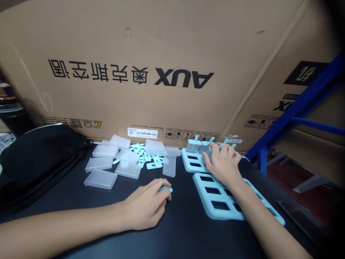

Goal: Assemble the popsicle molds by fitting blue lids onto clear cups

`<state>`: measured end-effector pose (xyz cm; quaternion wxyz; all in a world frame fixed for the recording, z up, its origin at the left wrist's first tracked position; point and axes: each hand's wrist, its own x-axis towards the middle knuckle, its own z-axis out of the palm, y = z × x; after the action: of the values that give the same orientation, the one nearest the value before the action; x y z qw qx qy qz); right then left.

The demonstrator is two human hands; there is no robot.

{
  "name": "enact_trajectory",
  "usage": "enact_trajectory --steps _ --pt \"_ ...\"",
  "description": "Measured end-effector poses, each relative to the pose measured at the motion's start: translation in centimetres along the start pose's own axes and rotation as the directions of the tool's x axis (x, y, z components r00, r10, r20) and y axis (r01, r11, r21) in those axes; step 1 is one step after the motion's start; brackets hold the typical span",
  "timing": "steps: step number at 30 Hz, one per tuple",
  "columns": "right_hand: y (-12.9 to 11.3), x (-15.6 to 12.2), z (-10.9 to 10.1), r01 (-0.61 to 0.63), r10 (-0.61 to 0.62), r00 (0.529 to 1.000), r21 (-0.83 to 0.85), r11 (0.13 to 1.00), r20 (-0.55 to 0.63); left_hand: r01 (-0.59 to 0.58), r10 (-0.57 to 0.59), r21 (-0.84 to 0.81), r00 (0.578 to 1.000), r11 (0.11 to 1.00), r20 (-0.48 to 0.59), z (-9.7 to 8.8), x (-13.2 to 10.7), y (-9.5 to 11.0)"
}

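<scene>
So I was standing by this black counter, which sat in front of a huge cardboard box with AUX printed upside down on it, plus a blue metal frame slanting along the right side. Left grip: fingers curled in pretty snug, pinching a small light blue piece out over the middle of the counter. Right grip was over the far blue tray, fingers bent and a bit spread among the frosted cases there; honestly couldn't tell if it was pinching one or only touching. A couple of upright cases with blue tabs poking up stood just left of it. The near blue tray had its slots showing, but the right forearm cut across and hid a chunk. Loose frosted cases lay around a messy pile of blue sticks, and a black bag hogged the left end.
</scene>
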<state>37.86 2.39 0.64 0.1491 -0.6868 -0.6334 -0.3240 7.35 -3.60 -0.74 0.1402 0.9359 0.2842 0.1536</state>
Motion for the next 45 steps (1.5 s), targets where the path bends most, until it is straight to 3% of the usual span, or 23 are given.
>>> enact_trajectory --steps 10,18,24,28,32,36,40,42,45 --pt "0.1 -0.3 0.3 -0.005 0.007 0.985 -0.009 1.0 0.171 -0.026 0.026 -0.006 1.0 1.0 -0.008 0.0 0.0 -0.1" --pt "-0.2 -0.6 0.3 -0.016 0.023 0.973 -0.031 0.999 0.228 -0.038 0.043 0.05 0.993 0.998 -0.107 0.1 0.0 0.0" --pt "-0.3 -0.3 0.3 -0.046 0.052 0.952 -0.027 0.999 0.302 -0.047 0.045 -0.025 0.995 0.999 -0.093 0.1 0.0 0.0" --pt "-0.6 -1.0 -0.7 -0.042 0.057 0.983 -0.089 0.995 0.176 -0.033 0.027 -0.053 0.993 0.998 -0.117 0.2 0.0 0.0" --pt "-2.5 -1.7 -3.8 0.105 -0.104 0.994 -0.089 0.99 0.017 -0.052 0.048 -0.031 0.992 0.998 -0.121 0.2 0.1 -0.1" --pt "-6.2 -1.7 -6.4 0.322 -0.322 0.947 0.115 0.94 -0.015 -0.056 0.059 0.025 0.986 0.998 -0.156 0.2 0.1 0.1" --pt "-8.3 -2.2 -5.9 0.565 -0.601 0.799 0.3 0.768 0.034 -0.004 0.019 0.084 0.983 0.996 -0.18 0.2 0.1 0.1" --pt "-8.3 -2.5 -5.3 0.609 -0.661 0.747 0.323 0.724 0.074 0.014 0.002 0.087 0.984 0.996 -0.179 0.1 0.1 0.1" --pt "-7.6 -2.5 -5.2 0.605 -0.668 0.736 0.337 0.722 0.11 -0.013 0.019 0.039 0.987 0.999 -0.162 0.0 0.1 0.0"
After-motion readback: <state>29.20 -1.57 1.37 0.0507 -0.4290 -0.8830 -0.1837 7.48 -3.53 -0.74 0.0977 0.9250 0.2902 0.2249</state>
